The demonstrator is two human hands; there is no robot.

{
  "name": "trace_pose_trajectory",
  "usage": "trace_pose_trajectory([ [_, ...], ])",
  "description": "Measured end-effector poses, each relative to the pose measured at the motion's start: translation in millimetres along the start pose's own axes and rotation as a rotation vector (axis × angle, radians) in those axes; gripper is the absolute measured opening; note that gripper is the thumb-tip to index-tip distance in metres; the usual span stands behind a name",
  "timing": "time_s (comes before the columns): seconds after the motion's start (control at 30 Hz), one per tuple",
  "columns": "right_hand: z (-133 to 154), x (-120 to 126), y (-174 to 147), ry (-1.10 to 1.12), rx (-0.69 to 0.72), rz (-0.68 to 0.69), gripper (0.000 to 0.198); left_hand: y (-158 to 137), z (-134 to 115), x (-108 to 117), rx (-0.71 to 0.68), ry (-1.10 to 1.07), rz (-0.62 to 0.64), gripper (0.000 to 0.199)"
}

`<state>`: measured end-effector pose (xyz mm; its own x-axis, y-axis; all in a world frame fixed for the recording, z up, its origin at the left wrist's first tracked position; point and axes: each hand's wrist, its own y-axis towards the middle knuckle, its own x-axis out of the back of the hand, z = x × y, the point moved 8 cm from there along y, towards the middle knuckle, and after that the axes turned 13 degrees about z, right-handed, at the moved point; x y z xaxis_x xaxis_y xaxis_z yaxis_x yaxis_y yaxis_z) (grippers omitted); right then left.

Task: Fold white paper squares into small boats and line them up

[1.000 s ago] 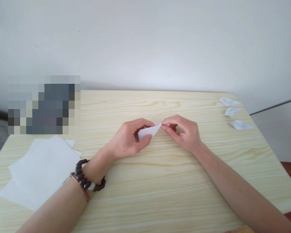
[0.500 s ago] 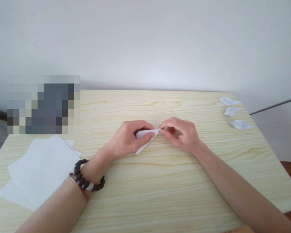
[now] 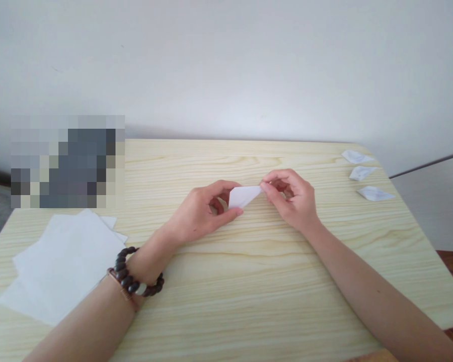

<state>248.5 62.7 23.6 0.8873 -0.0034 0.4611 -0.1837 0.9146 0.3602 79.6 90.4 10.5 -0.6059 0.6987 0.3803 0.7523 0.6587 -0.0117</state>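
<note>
A small folded white paper (image 3: 243, 196) with one pointed end is held between my two hands over the middle of the table. My left hand (image 3: 207, 208) grips its broad left end, with the thumb at the lower edge and the fingers at the upper edge and behind. Thumb and index finger of my right hand (image 3: 292, 198) pinch the narrow tip on the right. Dark beads and a thin copper-coloured band circle my left wrist.
White paper sheets (image 3: 71, 261) lie overlapping at the left of the wood-grain table (image 3: 226, 301). Three folded paper pieces (image 3: 375, 193) are lined up near the right edge. A pixelated patch (image 3: 68, 163) covers the back left. A pale wall (image 3: 226, 70) rises behind.
The folded paper has moved right and slightly up with my right hand, showing a broader face. My left thumb has shifted from across the paper to its lower edge.
</note>
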Motion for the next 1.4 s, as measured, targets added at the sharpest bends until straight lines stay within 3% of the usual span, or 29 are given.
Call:
trace_pose_trajectory([
  [0.13,-7,4,1,0.065,-0.039,-0.046,0.009,-1,0,7,-0.022,-0.006,-0.082,0.031],
  [0.37,28,-19,3,-0.212,0.239,0.241,0.014,-4,-9,14,-0.106,0.2,-0.211,0.011],
  [0.6,24,-19,3,-0.205,0.215,0.24,0.013,-8,-7,19,-0.196,-0.024,-0.304,0.016],
  [0.87,25,-25,-1,-0.234,0.258,0.317,0.014,-12,-16,18,-0.267,0.035,-0.303,0.008],
  [1.0,24,-24,-1,-0.23,0.241,0.296,0.015,-15,-16,23,-0.294,0.006,-0.389,0.015],
  [1.23,25,-23,-2,-0.246,0.247,0.28,0.015,-15,-19,21,-0.27,0.127,-0.371,0.004],
  [1.4,28,-21,-2,-0.258,0.264,0.247,0.016,-15,-18,22,-0.274,0.099,-0.395,0.011],
])
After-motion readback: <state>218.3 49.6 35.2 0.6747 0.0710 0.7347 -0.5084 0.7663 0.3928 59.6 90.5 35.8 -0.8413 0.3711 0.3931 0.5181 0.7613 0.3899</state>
